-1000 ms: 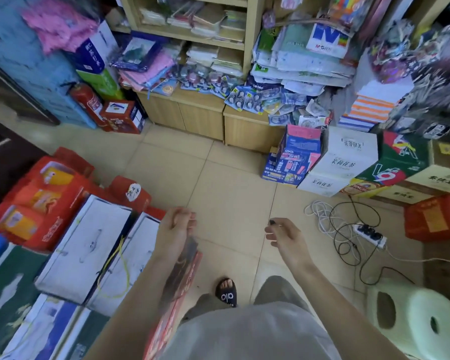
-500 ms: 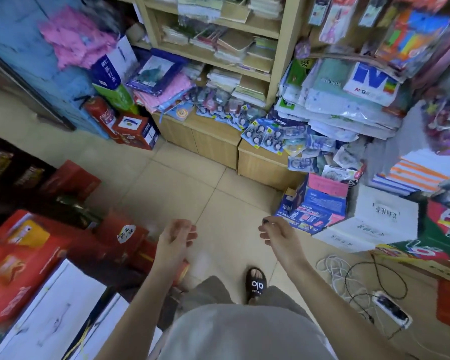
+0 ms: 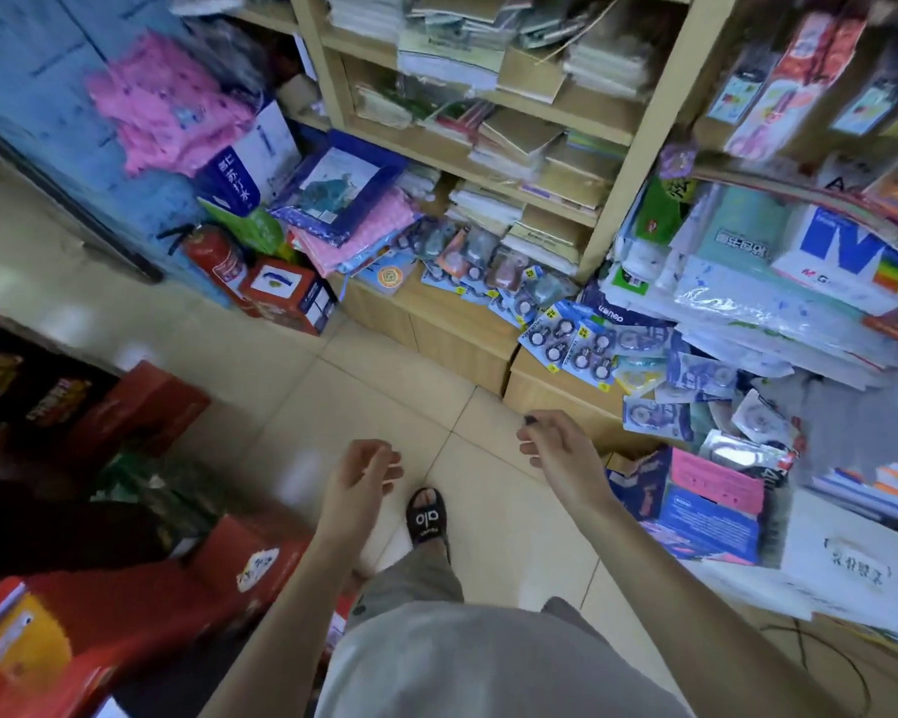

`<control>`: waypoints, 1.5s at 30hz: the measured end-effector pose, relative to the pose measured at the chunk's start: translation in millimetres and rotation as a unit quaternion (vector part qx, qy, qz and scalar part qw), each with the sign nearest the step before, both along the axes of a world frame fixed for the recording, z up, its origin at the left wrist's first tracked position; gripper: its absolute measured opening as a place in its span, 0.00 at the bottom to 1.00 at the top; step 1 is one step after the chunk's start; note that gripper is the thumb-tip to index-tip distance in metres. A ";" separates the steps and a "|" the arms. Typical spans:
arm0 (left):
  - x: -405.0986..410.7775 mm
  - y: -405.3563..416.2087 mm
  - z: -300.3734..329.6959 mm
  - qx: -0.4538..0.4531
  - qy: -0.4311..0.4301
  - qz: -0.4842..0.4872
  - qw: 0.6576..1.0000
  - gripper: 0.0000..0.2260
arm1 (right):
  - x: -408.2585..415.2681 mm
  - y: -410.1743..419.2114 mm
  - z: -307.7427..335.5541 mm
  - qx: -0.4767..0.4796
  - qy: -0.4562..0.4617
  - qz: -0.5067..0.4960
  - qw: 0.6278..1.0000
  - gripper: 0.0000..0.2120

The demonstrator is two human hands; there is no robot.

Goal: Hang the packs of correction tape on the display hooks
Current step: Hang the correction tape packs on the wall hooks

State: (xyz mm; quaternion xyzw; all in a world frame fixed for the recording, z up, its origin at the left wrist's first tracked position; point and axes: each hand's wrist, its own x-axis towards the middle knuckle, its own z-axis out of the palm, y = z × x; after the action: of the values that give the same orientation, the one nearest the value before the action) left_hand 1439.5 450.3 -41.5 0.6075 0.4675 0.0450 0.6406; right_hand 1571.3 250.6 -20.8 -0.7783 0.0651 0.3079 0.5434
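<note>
Correction tape packs [image 3: 576, 342] lie in a loose heap along the top of the low wooden cabinet [image 3: 457, 339], at about one o'clock from our hands in the head view; the blue-carded ones sit nearest the cabinet's front edge, and more blister packs [image 3: 747, 422] spill off toward three o'clock, beside the open blue and pink carton [image 3: 706, 502] on the floor; none of them is in our grasp.

Our left hand [image 3: 359, 476] hangs over the floor tiles [image 3: 384, 386] with fingers loosely curled and nothing in them; our right hand [image 3: 558, 448] is stretched forward toward the heap, fingers relaxed and part spread, also holding nothing, though a small dark spot shows at one fingertip and we cannot tell what it is; both hands are well short of the packs.

We see no display hooks plainly; some hanging cards [image 3: 778, 80] show at two o'clock near the top edge, too blurred for us to tell what they hang from, or whether any is correction tape.

We judge the task barely begun, or between two packs; the heap is large, so nearly all the hanging seems left; the next step looks like reaching to one o'clock, taking a pack by its card and carrying it up to a hook.
</note>
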 end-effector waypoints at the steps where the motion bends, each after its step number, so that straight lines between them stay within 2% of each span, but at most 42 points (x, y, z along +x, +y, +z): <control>1: 15.3 15.6 0.3 -0.001 0.003 -0.010 1.000 0.07 | 9.5 10.7 -1.4 -0.004 0.004 -0.006 1.000 0.08; 3: 44.1 44.8 1.4 0.002 0.006 -0.031 1.000 0.06 | 26.0 29.6 -5.6 -0.013 0.008 -0.016 1.000 0.04; 8: 117.6 106.5 2.7 0.010 0.005 -0.066 0.998 0.07 | 70.7 73.8 -13.9 -0.028 0.019 -0.040 0.999 0.04; 15: 201.1 152.0 -7.1 0.004 0.022 -0.063 0.998 0.07 | 153.7 119.0 -32.1 -0.046 0.054 -0.034 0.997 0.13; 18: 232.6 163.0 -16.5 0.012 0.031 -0.062 0.998 0.07 | 200.3 147.4 -36.4 -0.029 0.055 -0.035 0.997 0.05; 27: 301.2 189.3 -50.8 -0.007 0.083 -0.011 0.996 0.06 | 329.3 223.9 -63.8 -0.018 0.071 0.044 0.996 0.02; 30: 329.1 206.6 -62.5 -0.019 0.094 -0.007 0.995 0.05 | 356.2 249.0 -75.0 -0.039 0.071 0.049 0.995 0.07; 32: 351.1 222.5 -74.1 -0.015 0.099 -0.021 0.995 0.05 | 371.0 262.0 -93.6 -0.064 0.081 0.049 0.993 0.15; 33: 362.8 231.7 -81.7 -0.010 0.099 -0.034 0.994 0.04 | 377.3 268.9 -104.2 -0.073 0.088 0.049 0.992 0.14; 35: 388.7 252.5 -104.7 0.009 0.097 -0.067 0.993 0.03 | 389.2 283.1 -129.0 -0.080 0.102 0.027 0.991 0.06; 37: 416.8 274.0 -135.7 0.016 0.105 -0.095 0.990 0.05 | 403.4 297.0 -160.6 -0.085 0.117 -0.005 0.989 0.03; 40: 462.8 302.3 -192.3 0.022 0.113 -0.138 0.984 0.07 | 431.3 320.9 -223.0 -0.116 0.112 -0.038 0.986 0.12; 42: 493.7 316.0 -230.2 0.027 0.136 -0.183 0.973 0.14 | 453.0 332.7 -269.4 -0.135 0.112 -0.056 0.983 0.19; 45: 532.2 331.1 -287.4 0.041 0.175 -0.228 0.957 0.28 | 484.3 344.9 -320.9 -0.171 0.109 -0.074 0.976 0.14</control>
State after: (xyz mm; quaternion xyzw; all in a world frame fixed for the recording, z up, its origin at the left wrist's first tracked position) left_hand 1971.7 781.4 -328.9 0.7221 0.4191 -0.1898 0.5166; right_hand 2055.6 595.5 -341.7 -0.8145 0.2326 0.3344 0.4132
